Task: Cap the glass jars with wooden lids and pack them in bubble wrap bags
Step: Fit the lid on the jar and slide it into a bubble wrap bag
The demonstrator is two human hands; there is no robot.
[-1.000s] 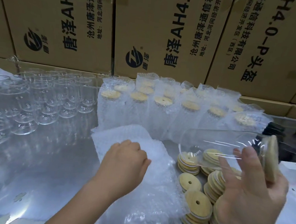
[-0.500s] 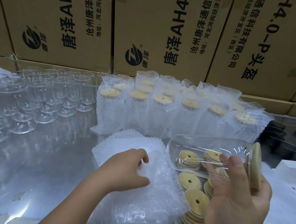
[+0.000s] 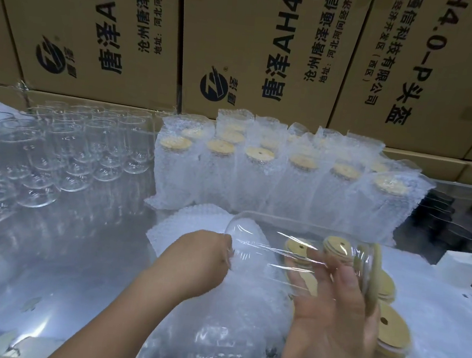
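**capped jar lined up for its bag**

the glass jar (image 3: pixel 279 250) is off the table, lying on its side in the air over the near right part of it. its wooden lid (image 3: pixel 374 278) is already seated on the mouth, pointing right, and the rounded base points left. the right hand (image 3: pixel 329 328) grips it at the lid end, thumb across the near side of the glass and the other fingers showing through it from behind, palm turned up towards the camera.

the jar's base sits just beside the left hand (image 3: pixel 200 256), which reaches in from the near edge with knuckles up and fingers curled down onto the pile of bubble wrap bags (image 3: pixel 195 221) in the middle of the table. i cannot tell whether those fingers have actually caught a bag's edge.

from where i stand, the bagging is the step in hand. to do it well, i'd separate one bag only, pull its mouth properly open, then feed the jar in base first and level, keeping a finger near the lid so it doesn't pop loose.

loose lids (image 3: pixel 390 332) are stacked under the right hand. packed jars (image 3: pixel 258 181) stand in rows along the far edge. uncapped jars (image 3: pixel 71 155) crowd the far left corner, with cardboard boxes (image 3: pixel 257 50) behind.
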